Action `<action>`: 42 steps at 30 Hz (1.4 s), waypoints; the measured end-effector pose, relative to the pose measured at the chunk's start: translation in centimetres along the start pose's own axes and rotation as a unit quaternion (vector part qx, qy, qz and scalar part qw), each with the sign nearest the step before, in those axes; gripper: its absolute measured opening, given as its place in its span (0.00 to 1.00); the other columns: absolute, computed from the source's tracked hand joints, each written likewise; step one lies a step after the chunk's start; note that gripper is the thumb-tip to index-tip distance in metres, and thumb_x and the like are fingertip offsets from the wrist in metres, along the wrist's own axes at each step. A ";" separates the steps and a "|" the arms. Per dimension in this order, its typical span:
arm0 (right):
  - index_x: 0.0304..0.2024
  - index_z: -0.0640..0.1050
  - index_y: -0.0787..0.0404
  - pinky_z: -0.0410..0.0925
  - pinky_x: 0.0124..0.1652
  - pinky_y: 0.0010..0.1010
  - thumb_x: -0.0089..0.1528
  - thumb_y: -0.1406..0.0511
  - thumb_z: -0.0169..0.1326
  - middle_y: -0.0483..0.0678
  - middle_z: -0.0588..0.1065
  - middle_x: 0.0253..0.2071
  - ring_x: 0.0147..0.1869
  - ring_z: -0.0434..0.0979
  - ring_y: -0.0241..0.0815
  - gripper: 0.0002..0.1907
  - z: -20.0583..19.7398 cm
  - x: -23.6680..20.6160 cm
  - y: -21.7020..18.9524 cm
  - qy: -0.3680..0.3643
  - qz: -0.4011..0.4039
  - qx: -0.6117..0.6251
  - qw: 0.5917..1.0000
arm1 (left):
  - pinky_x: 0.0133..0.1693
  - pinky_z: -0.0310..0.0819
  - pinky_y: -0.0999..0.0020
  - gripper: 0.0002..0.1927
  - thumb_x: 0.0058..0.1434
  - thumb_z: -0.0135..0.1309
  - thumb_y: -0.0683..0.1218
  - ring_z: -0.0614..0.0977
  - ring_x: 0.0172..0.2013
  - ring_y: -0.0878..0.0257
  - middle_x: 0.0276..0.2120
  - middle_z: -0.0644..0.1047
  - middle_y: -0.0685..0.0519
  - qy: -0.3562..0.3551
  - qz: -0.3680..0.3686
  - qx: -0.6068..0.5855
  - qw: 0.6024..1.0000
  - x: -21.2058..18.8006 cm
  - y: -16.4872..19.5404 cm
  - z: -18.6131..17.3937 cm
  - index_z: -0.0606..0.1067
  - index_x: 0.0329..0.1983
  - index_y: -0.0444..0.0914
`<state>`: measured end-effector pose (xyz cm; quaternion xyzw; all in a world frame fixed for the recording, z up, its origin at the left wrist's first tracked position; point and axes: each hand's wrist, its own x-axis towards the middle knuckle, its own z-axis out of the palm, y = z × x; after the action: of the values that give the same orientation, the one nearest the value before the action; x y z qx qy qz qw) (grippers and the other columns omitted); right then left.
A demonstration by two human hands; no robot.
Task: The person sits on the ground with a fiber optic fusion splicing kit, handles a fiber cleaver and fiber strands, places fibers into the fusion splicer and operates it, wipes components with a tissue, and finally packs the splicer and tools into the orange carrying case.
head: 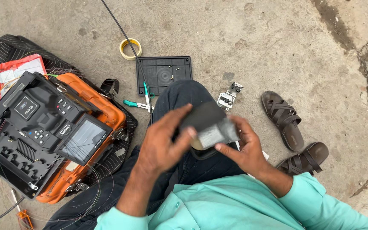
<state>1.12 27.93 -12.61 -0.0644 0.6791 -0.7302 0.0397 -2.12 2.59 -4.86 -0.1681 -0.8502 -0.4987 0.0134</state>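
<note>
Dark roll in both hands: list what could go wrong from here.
1. The dark roll is blurred and held over the knee by the left hand and right hand; it could slip onto the concrete.
2. Thin fibres loop loosely beside the splicing machine; a leg could snag them.
3. Small screws on the black tray could scatter.

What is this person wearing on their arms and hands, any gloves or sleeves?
No gloves: both the left hand and the right hand are bare, with no watch or ring showing. A mint-green shirt has its sleeves pushed up, leaving the forearms uncovered. Small buttons run down its front.
</note>
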 end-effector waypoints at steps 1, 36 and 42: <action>0.60 0.69 0.65 0.62 0.67 0.35 0.57 0.73 0.64 0.51 0.69 0.63 0.70 0.68 0.44 0.30 0.0 0.1 0.2 0.000 0.019 -0.009 1.000 | 0.60 0.75 0.54 0.23 0.72 0.52 0.52 0.82 0.59 0.45 0.57 0.79 0.41 0.009 -0.026 -0.036 0.999 0.7 -0.2 0.0 0.73 0.65 0.36; 0.67 0.66 0.58 0.70 0.55 0.44 0.51 0.63 0.71 0.54 0.74 0.53 0.59 0.76 0.57 0.44 -4.8 11.9 8.3 0.053 0.047 -0.410 0.909 | 0.45 0.77 0.72 0.16 0.67 0.52 0.43 0.84 0.40 0.65 0.40 0.86 0.46 0.194 -0.363 -0.338 0.846 -10.8 -3.4 5.0 0.79 0.54 0.29; 0.61 0.70 0.59 0.72 0.47 0.44 0.56 0.62 0.66 0.56 0.75 0.52 0.51 0.80 0.58 0.33 -4.1 12.3 7.4 -0.030 0.010 -0.466 0.884 | 0.41 0.73 0.77 0.17 0.67 0.53 0.45 0.80 0.38 0.70 0.38 0.84 0.51 0.178 -0.359 -0.333 0.853 -10.7 -2.9 5.1 0.80 0.54 0.31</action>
<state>-11.90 29.63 -19.79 -0.0906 0.9400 -0.3274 0.0323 7.82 2.70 -11.88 0.2460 -0.6173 -0.7437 -0.0723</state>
